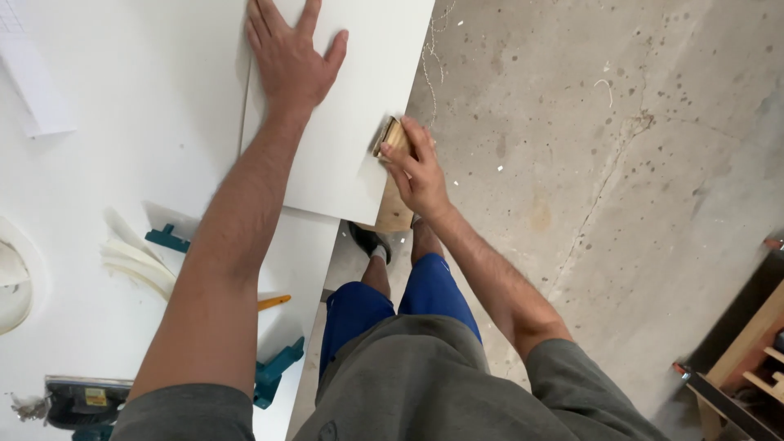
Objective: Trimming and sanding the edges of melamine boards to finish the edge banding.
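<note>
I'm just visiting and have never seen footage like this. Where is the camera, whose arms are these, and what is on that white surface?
There is one picture, from a camera worn on a person's head, looking down, so the arms, grey shirt and blue shorts are that person's own. The left hand lies flat, fingers spread, on a white panel that rests on a white workbench and juts over its edge. The right hand presses a small wooden block against the panel's edge. Also on the bench are a teal clamp, pale curled strips, a yellow pencil-like tool, and part of a power tool at the bottom. Beyond the bench is a speckled concrete floor.
</note>
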